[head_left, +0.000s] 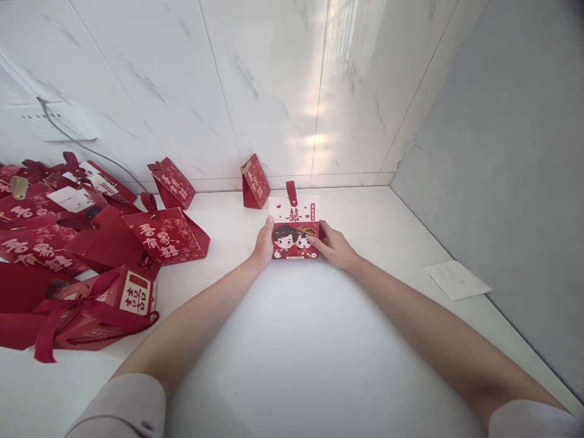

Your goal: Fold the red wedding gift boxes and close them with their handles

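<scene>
Between my two hands, on the white table near the wall, is a red and white wedding gift box (295, 240) with two cartoon figures on its front. A dark red strap loop stands up from its top. My left hand (263, 243) grips the box's left edge, thumb on the near side. My right hand (336, 244) holds the right edge, its thumb lying across the printed front. The fingers behind the box are partly hidden. Just behind and to the left stands a red triangular gift box (256, 182).
Several red gift boxes (166, 237) crowd the left side, one tied with a ribbon (50, 328). Another small box (172, 184) stands against the tiled wall (274, 91). A grey cable (91, 149) runs from a socket. White paper (457, 280) lies at the right beside a grey panel (515, 152).
</scene>
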`<state>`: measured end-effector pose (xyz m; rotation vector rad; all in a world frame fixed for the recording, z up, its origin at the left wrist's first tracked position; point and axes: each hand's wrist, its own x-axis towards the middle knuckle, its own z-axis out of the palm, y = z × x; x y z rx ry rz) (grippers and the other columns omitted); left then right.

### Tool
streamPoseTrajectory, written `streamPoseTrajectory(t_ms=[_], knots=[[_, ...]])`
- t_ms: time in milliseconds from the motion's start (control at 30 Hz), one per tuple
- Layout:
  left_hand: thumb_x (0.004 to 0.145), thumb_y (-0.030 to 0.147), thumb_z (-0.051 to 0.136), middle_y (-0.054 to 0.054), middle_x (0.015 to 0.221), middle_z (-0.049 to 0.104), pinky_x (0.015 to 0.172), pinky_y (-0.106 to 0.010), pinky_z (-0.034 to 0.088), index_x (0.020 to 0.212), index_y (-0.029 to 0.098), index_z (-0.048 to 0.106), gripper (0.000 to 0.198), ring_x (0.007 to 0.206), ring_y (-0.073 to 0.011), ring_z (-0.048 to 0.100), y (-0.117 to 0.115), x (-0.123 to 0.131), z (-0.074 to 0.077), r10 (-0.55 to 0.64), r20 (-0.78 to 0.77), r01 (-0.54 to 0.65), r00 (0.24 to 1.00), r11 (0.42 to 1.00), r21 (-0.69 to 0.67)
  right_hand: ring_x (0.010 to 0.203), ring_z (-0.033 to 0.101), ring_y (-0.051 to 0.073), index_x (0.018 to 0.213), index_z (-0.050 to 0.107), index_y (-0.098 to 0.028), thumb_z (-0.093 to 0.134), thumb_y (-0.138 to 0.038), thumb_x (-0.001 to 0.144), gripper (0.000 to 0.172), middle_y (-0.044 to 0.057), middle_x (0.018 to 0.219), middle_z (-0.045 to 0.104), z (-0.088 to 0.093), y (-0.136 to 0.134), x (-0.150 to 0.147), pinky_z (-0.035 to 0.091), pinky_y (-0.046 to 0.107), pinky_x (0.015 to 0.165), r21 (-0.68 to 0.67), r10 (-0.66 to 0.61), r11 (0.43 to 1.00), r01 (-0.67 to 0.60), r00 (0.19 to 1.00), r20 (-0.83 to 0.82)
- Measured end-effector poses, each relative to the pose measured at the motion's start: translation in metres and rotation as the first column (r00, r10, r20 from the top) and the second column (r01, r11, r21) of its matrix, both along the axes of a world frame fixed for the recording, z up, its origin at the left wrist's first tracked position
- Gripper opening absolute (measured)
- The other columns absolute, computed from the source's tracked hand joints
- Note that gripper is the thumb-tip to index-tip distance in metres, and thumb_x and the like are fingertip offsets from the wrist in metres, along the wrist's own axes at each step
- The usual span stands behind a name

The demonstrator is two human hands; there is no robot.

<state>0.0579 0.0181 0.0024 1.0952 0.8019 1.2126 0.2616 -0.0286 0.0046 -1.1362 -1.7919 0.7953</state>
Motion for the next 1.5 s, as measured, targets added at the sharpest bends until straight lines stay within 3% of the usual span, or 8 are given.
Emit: streamPoseTrajectory(t_ms=[633,1000,1500], knots=[[0.085,0.067,0.045,-0.010,0.114,0.071,0.099,-0.041,0.050,0.118,0.016,0.065,0.064,0.107,-0.0284,0.066,-0.0012,-0.0002,0.0005,-0.002,0.016,0.002,1.000,1.000,0.001,0.102,0.067,0.025,0.124,0.046,-0.026,0.052,-0.054,0.091,0.044,0.006,0.120,0.067,0.0026,-0.0015,-0.0002,0.057,0.041,0.083,-0.025,0.008,1.000,-0.009,1.000,-0.013],[0.085,0.057,0.052,-0.008,0.112,0.072,0.100,-0.040,0.049,0.110,0.014,0.068,0.052,0.108,-0.0274,0.065,0.0019,0.0012,-0.0047,-0.004,0.124,0.009,0.992,0.999,-0.043,0.102,0.067,0.026,0.125,0.046,-0.026,0.052,-0.055,0.091,0.045,0.006,0.121,0.067,0.0011,-0.0001,0.0006,0.056,0.042,0.085,-0.027,0.001,1.000,-0.001,1.000,-0.007],[0.085,0.057,0.053,-0.008,0.111,0.072,0.099,-0.040,0.050,0.108,0.015,0.069,0.051,0.105,-0.0271,0.067,0.0034,0.0014,-0.0050,0.026,0.100,-0.020,0.995,0.998,-0.056,0.102,0.067,0.025,0.124,0.047,-0.026,0.052,-0.055,0.090,0.044,0.005,0.120,0.067,0.0001,0.0001,0.0001,0.056,0.041,0.085,-0.026,-0.004,1.000,0.004,1.000,-0.024]])
